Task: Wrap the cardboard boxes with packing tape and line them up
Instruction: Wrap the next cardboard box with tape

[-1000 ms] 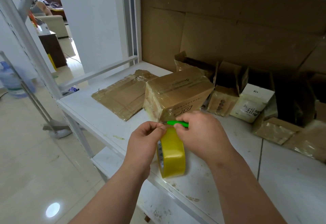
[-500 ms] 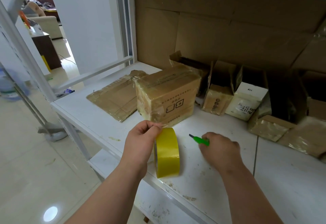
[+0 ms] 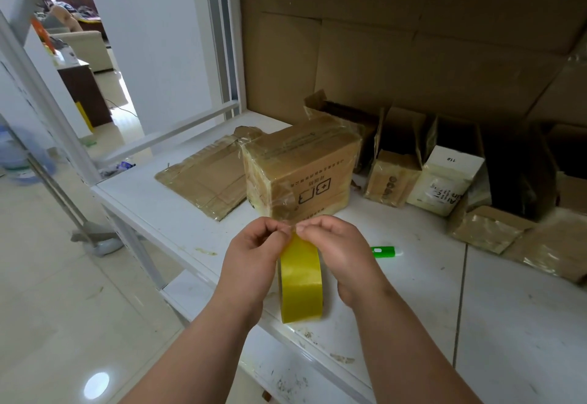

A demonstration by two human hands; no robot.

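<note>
Hands (image 3: pixel 254 251) (image 3: pixel 336 244) pinch glossy yellow tape roll (image 3: pixel 301 286), seemingly its loose end.

Both hands at tape roll, on edge on shelf.
Left hand (image 3: pixel 254 252) and right hand (image 3: pixel 340 249) pinch top of yellow tape roll (image 3: pixel 300 283); taped box (image 3: pixel 301 171) behind.

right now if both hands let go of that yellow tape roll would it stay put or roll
The yellow tape roll stands on its edge near the front of the shelf, so it would probably roll or topple. It looks stiff and light.
</note>
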